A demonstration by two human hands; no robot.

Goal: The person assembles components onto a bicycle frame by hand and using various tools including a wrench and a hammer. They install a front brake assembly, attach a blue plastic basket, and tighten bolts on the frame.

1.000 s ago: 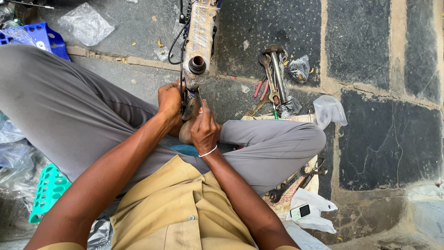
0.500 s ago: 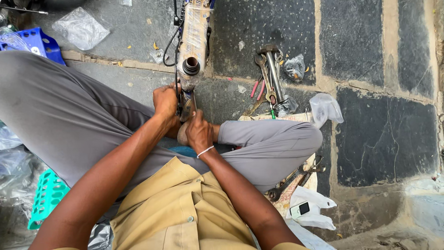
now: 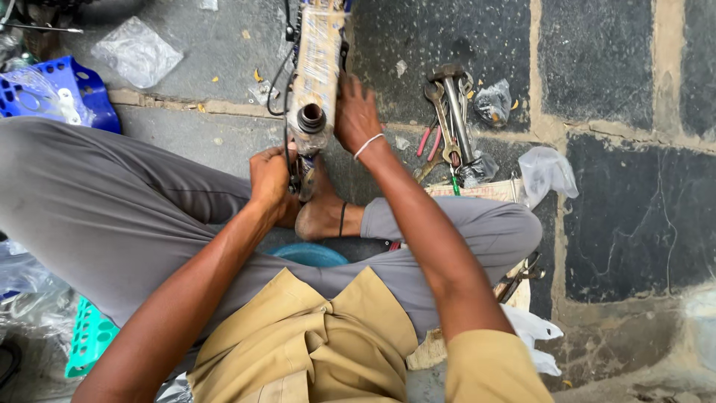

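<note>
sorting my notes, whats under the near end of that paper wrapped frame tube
Under the wrapped frame tube sits the person's bare foot, with the left hand gripping small metal parts there. What those parts are is hidden. The right hand steadies the tube's side.

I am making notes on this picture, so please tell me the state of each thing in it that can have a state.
Wrapped frame: lying on the ground, open tube end facing the camera.
Right hand: flat against the frame's side.
Left hand: closed around the part under the tube end.
Wrenches: lying loose in a pile, untouched.
Clear plastic bag: crumpled, on the pavement.
Blue crate: on the ground, partly hidden by the knee.
</note>
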